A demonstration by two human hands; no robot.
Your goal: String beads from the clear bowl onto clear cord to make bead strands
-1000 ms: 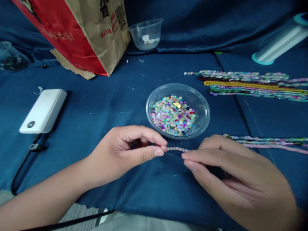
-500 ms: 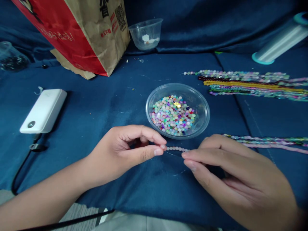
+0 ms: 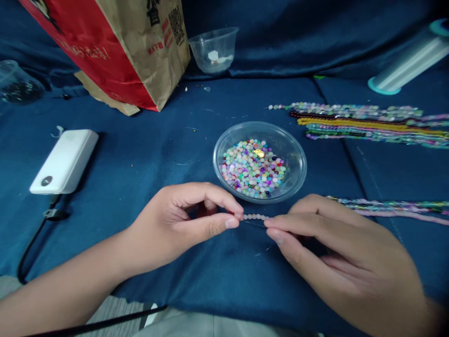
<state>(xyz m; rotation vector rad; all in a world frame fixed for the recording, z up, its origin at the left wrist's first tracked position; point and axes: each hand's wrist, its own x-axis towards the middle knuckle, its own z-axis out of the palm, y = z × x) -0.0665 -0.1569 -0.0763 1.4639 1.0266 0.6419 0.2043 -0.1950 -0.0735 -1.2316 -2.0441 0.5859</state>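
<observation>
A short string of pale pink beads (image 3: 255,216) stretches between my two hands, just in front of a clear plastic bowl (image 3: 298,175). Thumb and forefinger of my left hand (image 3: 191,217) pinch its left end. At the right end, my right hand (image 3: 336,252) holds the string between thumb and fingertips. A thin clear thread shows faintly below the beads. Inside the bowl lie many small mixed-colour beads (image 3: 250,171) and a gold charm (image 3: 258,153) on top of them.
Bead strands (image 3: 365,124) lie at the right, with more strands (image 3: 396,206) behind my right hand. A spool of thread (image 3: 407,63) stands far right. Left are a white power bank (image 3: 65,161) with a black cable and a paper bag (image 3: 150,51). A clear cup (image 3: 213,49) stands behind.
My right fingertips have slid slightly left along the bead string, so fewer beads show between my hands. My left hand keeps its pinch in nearly the same place.
</observation>
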